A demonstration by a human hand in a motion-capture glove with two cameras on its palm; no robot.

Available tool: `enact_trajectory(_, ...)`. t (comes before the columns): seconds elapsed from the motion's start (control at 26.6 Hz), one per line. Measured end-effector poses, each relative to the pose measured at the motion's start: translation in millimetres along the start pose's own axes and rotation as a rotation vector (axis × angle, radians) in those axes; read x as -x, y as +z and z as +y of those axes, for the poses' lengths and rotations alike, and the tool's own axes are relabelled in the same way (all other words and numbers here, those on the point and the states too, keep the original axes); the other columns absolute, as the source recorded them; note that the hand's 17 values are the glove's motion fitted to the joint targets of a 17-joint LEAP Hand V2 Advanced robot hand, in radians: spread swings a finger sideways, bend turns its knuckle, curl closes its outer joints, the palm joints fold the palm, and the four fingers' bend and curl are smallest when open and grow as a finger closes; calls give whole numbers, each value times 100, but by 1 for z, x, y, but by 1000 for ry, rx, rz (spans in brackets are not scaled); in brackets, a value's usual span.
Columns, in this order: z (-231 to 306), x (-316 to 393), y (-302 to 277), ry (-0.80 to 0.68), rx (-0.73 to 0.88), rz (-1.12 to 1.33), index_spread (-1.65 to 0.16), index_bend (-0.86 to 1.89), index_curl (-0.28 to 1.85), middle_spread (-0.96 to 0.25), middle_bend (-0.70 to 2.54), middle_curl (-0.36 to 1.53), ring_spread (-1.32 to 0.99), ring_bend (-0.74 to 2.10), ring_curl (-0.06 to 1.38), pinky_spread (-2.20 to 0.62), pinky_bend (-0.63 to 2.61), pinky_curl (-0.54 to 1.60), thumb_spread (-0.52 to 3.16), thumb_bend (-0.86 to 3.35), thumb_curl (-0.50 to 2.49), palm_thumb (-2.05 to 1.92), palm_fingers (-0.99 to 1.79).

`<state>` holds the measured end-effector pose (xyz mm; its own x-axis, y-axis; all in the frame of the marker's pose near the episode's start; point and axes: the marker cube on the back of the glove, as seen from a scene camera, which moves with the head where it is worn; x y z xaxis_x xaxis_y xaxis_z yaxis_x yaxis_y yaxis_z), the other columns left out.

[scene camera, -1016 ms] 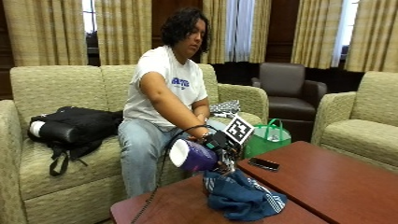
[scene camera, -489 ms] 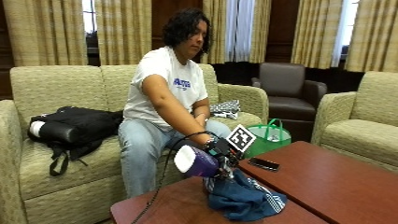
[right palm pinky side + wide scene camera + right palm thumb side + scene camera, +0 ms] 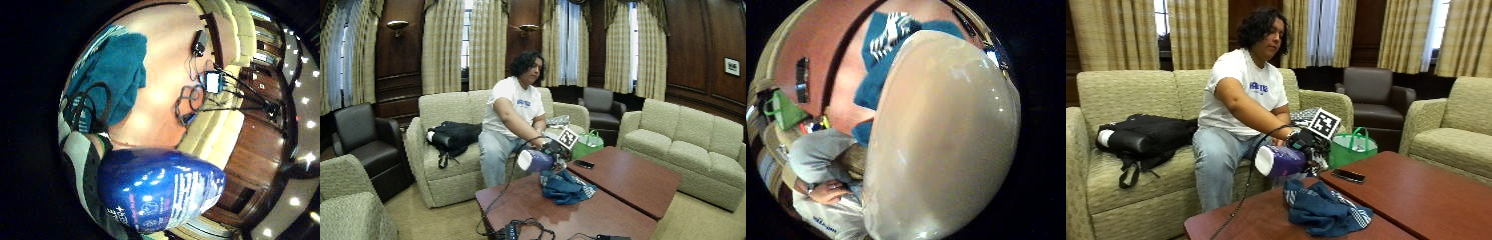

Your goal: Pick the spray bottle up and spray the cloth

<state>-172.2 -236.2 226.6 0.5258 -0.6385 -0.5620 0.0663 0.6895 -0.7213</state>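
Spray bottle [image 3: 1280, 161], purple body, white base, tipped sideways above blue cloth [image 3: 1327, 211].

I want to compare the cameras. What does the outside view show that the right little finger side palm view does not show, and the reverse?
Only the outside view shows the gloved right hand, the black bag and the green bag. Only the palm view shows tangled cables on the table. Both show the spray bottle, held tipped sideways above the blue cloth, and the phone.
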Motion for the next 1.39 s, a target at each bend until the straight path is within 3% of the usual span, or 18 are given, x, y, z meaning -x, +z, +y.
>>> enact_trajectory(0.11, 11, -22, -40, 38, -128, -115, -25, 42, 59, -18, 59, 51, -21, 60, 45, -22, 36, 38, 36, -3, 84, 87, 137)
enact_trajectory(0.23, 25, -39, -75, -39, -285, -270, -25, 42, 59, -18, 59, 51, -21, 60, 45, -22, 36, 38, 36, -3, 84, 87, 137)
enact_trajectory(0.38, 38, -53, -106, 42, -455, -703, -25, 41, 59, -18, 59, 51, -21, 60, 45, -22, 36, 38, 36, -3, 84, 87, 137)
enact_trajectory(0.53, 48, -55, -114, 72, -584, -1098, -25, 41, 59, -18, 59, 51, -21, 61, 45, -22, 36, 38, 36, -3, 84, 87, 137)
enact_trajectory(0.71, 50, -43, -107, 41, -704, -1419, -25, 41, 59, -18, 59, 51, -20, 61, 45, -21, 36, 38, 36, -3, 85, 88, 137)
enact_trajectory(1.02, 39, 6, -77, 3, -826, -1624, -25, 41, 59, -18, 59, 50, -20, 61, 45, -22, 36, 38, 36, -3, 85, 88, 137)
enact_trajectory(1.39, 21, 89, -38, -69, -814, -1582, -25, 41, 59, -17, 59, 50, -20, 61, 45, -21, 37, 38, 35, -3, 86, 88, 137)
